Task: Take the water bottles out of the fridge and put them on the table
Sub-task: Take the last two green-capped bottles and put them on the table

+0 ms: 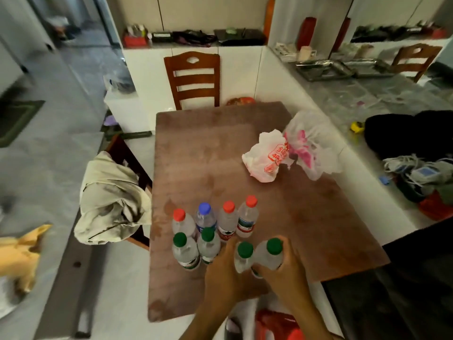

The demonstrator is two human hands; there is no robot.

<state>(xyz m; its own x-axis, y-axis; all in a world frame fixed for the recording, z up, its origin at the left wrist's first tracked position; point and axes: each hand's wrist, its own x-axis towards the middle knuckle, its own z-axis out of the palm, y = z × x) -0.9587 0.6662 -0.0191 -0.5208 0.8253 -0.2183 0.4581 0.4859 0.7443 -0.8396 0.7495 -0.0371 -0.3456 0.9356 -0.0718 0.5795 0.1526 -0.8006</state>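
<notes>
Several clear water bottles stand in two rows near the front of the brown table (220, 148). The back row has three red-capped bottles (248, 218) and one blue-capped bottle (205, 217). Two green-capped bottles (184, 251) stand at the front left. My left hand (224, 271) grips a green-capped bottle (244, 257) low on its body. My right hand (285, 271) wraps another green-capped bottle (270, 255), which leans left toward the first. The bases of both held bottles are hidden by my fingers.
Two crumpled plastic bags (289, 153) lie at the table's right side. A wooden chair (193, 79) stands at the far end. Another chair draped with a beige cloth (112, 200) sits at the left. A cluttered white counter (367, 99) runs along the right.
</notes>
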